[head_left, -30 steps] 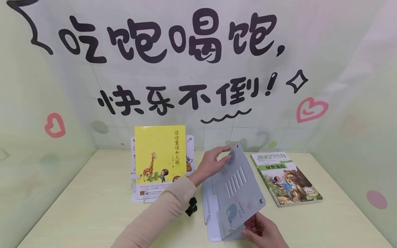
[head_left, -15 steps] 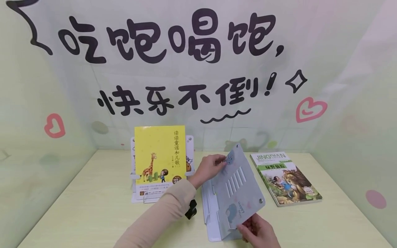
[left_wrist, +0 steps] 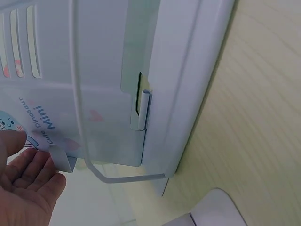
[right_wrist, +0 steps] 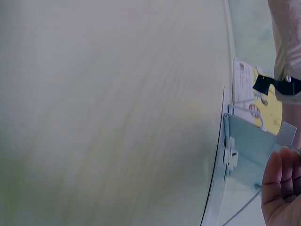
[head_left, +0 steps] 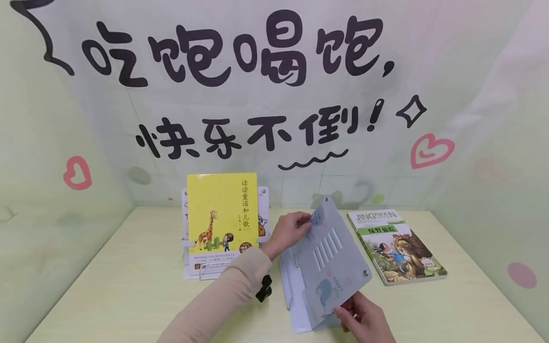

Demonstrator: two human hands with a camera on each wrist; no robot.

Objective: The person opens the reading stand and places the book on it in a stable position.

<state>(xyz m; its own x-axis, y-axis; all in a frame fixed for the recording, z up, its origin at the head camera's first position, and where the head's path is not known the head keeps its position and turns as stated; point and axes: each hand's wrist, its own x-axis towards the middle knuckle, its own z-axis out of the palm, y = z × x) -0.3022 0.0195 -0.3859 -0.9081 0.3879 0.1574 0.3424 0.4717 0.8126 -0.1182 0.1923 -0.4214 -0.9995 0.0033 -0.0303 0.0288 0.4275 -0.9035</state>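
A pale blue-grey metal book stand (head_left: 305, 267) stands on the table with its slotted panel raised at a slant over a flat base. On that panel are cartoon dinosaur prints. My left hand (head_left: 288, 234) holds the panel's upper left edge; in the left wrist view the left hand (left_wrist: 33, 193) has its thumb over the printed face and the fingers behind. At the near lower corner my right hand (head_left: 364, 318) pinches the panel's edge. The right wrist view shows the right hand (right_wrist: 283, 181) beside the stand's panel (right_wrist: 249, 146), its thumb not visible there.
A yellow children's book (head_left: 223, 209) leans upright on a second stand (head_left: 263, 209) at the back left. Another book (head_left: 399, 252), with a lion on its cover, lies flat to the right on the pale wooden table (head_left: 107, 295). A printed backdrop (head_left: 274, 105) encloses the table.
My left fingers, stretched out along the panel's top a second ago, are now curled at its edge. The right hand shifted slightly, and the panel's lower corner moved a little rightward.
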